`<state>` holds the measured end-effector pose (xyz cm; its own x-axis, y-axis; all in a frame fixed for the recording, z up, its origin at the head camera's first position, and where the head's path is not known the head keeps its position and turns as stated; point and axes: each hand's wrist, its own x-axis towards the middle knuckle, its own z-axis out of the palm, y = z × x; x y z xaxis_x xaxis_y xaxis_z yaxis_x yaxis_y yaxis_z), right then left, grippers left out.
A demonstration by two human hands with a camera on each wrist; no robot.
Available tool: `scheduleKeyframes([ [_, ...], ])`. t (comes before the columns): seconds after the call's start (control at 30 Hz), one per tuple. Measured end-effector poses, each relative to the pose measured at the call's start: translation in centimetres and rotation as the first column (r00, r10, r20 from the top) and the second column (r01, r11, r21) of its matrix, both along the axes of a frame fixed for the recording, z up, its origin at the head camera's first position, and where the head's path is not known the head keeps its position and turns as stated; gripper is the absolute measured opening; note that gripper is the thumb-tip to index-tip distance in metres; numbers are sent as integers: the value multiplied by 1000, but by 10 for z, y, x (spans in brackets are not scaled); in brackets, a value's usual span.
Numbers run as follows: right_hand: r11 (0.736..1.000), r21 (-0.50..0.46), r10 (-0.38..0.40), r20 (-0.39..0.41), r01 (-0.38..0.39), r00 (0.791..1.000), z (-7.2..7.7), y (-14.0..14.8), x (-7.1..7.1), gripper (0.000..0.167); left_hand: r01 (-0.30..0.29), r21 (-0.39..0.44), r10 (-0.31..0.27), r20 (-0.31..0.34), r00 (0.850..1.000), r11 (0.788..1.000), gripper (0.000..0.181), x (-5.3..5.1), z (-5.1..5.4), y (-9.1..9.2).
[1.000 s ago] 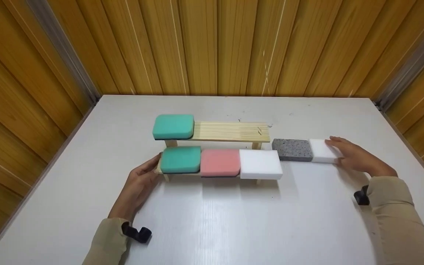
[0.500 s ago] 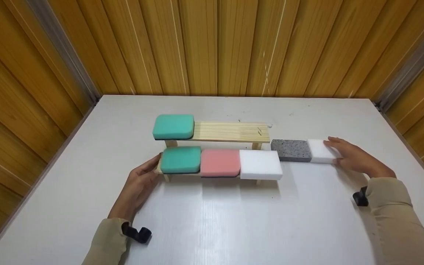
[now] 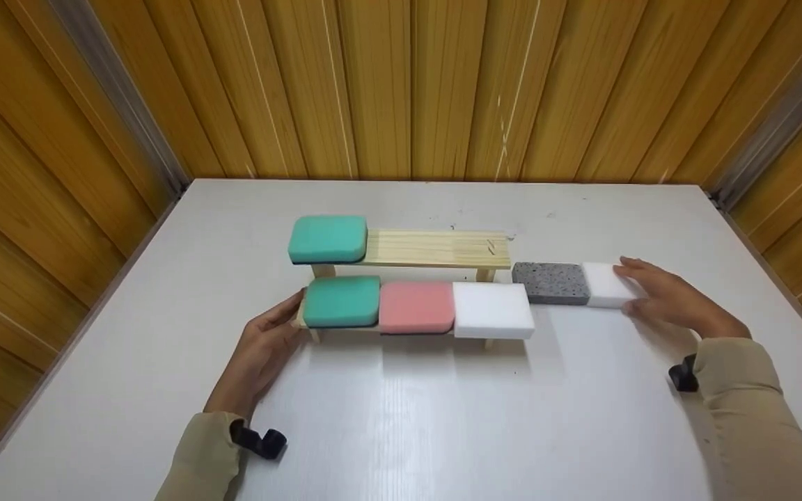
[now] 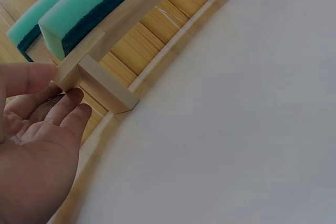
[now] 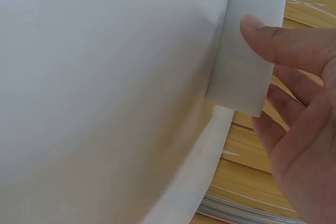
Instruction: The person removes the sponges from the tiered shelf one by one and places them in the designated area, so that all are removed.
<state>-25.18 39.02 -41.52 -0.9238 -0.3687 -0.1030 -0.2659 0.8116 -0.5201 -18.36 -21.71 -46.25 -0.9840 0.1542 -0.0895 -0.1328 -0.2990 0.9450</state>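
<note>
My left hand [image 3: 262,348] pinches the left end of the front board of a small wooden stand [image 4: 107,82]. In the left wrist view its thumb lies at the board's end and the fingers curl beneath. A green sponge [image 3: 342,301], a pink sponge [image 3: 417,307] and a white sponge [image 3: 491,309] sit side by side on that board. One more green sponge [image 3: 328,239] lies on the left of the rear board [image 3: 436,248]. At the right, my right hand [image 3: 672,303] holds another white sponge [image 5: 244,51] between thumb and fingers. This sponge touches a grey speckled block [image 3: 551,282].
The white table [image 3: 408,431] reaches back to wood-patterned panel walls [image 3: 408,90]. The grey block lies just right of the stand, close behind the front board's right end. Black wrist mounts [image 3: 262,442] sit at both sleeves.
My right hand, the white sponge it holds and the grey block have shifted slightly left. The right thumb has slid left along the sponge's front. My left hand and the stand have stayed put.
</note>
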Motion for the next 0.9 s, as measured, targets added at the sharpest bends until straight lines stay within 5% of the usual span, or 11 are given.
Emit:
scheduleKeyframes([
  [0.47, 997, 75, -15, -36, 18, 999, 4, -4, 2, 78, -3, -39, 3, 5, 1000, 999, 58, 1, 1, 0],
  [0.7, 996, -75, -57, -28, 55, 998, 14, -11, 5, 77, 1, -41, -1, -5, 1000, 999, 57, 0, 1, 1],
  [0.9, 997, -59, -53, -45, 50, 998, 23, -21, 5, 77, 1, -41, -2, -10, 1000, 999, 57, 0, 0, 1],
])
